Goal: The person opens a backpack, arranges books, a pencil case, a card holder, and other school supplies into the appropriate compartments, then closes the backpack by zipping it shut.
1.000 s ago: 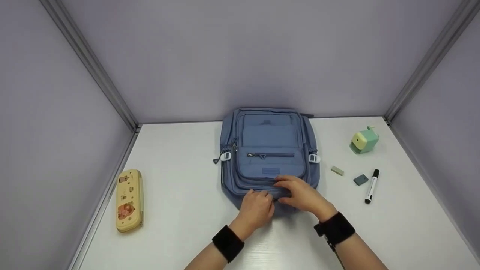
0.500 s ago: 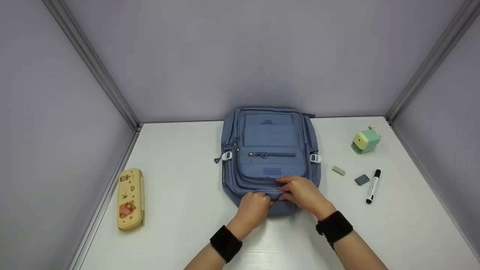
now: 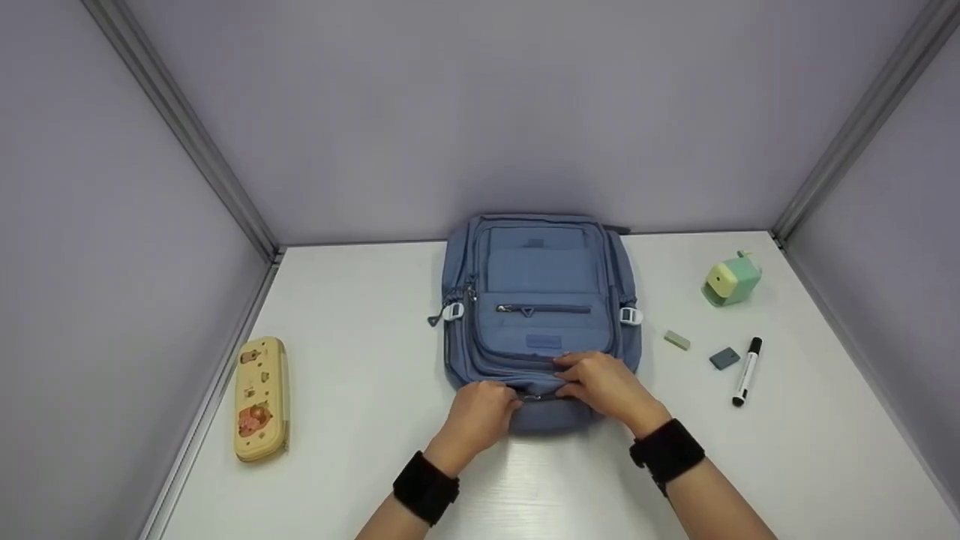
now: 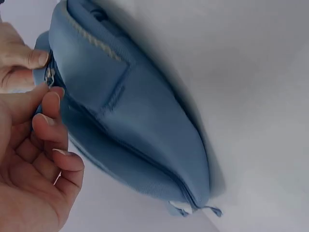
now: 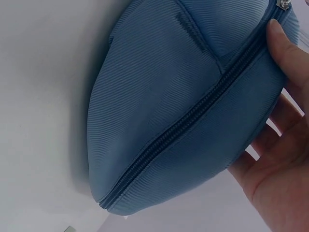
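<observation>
A blue backpack point(image 3: 544, 270) lies on the table with its front pockets upward and its zipped top end toward me. My left hand point(image 3: 480, 412) pinches at the zipper by that near edge, fingers curled; in the left wrist view the metal zipper slider point(image 4: 49, 76) shows at its fingertips, the pull mostly hidden. My right hand point(image 3: 604, 386) grips the fabric just right of the slider, thumb beside the zipper and fingers behind the panel. Meshed zipper teeth point(image 5: 178, 126) run down from the right thumb in the right wrist view. Whether the left stretch is parted, I cannot tell.
A yellow pencil case point(image 3: 259, 399) lies at the left. On the right are a green and yellow pencil sharpener point(image 3: 730, 280), a small pale block point(image 3: 676, 340), a dark grey block point(image 3: 724, 358) and a marker point(image 3: 747, 372). Grey panels wall the white table point(image 3: 352, 315).
My left hand has moved left along the backpack's near edge, baring the slider and a stretch of zipper between the hands. My right hand has closed in slightly and stays at its spot.
</observation>
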Demonstrator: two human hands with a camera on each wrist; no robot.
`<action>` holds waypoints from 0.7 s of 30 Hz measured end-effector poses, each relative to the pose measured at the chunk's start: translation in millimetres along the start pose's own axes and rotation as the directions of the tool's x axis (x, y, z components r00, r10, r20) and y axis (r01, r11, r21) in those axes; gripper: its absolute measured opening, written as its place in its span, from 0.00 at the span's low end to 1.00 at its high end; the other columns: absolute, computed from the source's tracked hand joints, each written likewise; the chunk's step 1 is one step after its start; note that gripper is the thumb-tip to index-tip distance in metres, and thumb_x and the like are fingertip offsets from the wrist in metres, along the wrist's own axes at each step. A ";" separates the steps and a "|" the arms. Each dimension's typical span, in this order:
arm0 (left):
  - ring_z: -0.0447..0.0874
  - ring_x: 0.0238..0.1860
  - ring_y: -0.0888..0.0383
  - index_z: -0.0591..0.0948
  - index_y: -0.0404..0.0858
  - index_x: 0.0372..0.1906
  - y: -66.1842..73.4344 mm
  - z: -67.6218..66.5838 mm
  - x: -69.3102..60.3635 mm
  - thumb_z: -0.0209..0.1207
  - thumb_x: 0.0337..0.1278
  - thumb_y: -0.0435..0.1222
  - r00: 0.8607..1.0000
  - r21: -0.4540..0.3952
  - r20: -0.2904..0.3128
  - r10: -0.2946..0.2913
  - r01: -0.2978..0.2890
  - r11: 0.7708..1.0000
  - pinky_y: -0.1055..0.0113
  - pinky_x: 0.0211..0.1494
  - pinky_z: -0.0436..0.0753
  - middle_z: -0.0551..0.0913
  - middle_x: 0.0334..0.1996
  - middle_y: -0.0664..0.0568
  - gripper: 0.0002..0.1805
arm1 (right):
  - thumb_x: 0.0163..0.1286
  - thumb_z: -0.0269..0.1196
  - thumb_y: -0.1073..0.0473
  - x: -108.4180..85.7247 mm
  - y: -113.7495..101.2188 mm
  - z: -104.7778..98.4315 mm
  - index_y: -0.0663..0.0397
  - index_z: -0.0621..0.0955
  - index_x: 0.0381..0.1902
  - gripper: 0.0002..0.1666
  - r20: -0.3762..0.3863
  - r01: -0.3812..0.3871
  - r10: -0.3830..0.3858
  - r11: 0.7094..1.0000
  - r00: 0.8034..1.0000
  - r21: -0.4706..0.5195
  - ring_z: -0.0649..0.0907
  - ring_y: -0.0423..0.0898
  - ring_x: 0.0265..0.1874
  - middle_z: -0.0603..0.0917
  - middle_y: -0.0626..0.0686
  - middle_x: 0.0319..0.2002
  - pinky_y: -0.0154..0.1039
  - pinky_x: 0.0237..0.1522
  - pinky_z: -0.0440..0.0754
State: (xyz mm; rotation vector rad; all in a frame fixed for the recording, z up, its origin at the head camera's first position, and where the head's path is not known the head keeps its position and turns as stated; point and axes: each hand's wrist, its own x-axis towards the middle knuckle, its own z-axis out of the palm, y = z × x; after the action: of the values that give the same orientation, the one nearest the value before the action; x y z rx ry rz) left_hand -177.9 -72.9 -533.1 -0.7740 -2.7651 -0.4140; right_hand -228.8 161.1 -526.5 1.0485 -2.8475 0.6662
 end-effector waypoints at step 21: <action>0.79 0.22 0.60 0.86 0.43 0.22 -45.7 -23.0 -15.8 0.68 0.55 0.35 0.995 -0.110 0.085 -0.059 0.069 0.992 0.64 0.25 0.77 0.80 0.18 0.60 0.08 | 0.59 0.73 0.61 0.5 -0.2 -1.3 0.59 0.89 0.42 0.13 0.040 0.011 -0.014 0.998 0.999 0.066 0.83 0.56 0.51 0.84 0.57 0.52 0.50 0.47 0.82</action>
State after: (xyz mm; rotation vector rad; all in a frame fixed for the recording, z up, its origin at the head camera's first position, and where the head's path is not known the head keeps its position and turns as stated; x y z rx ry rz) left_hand -185.7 -125.4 -525.8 -0.7446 -2.8695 -0.5676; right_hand -229.2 161.2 -525.2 1.1008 -2.8692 0.7513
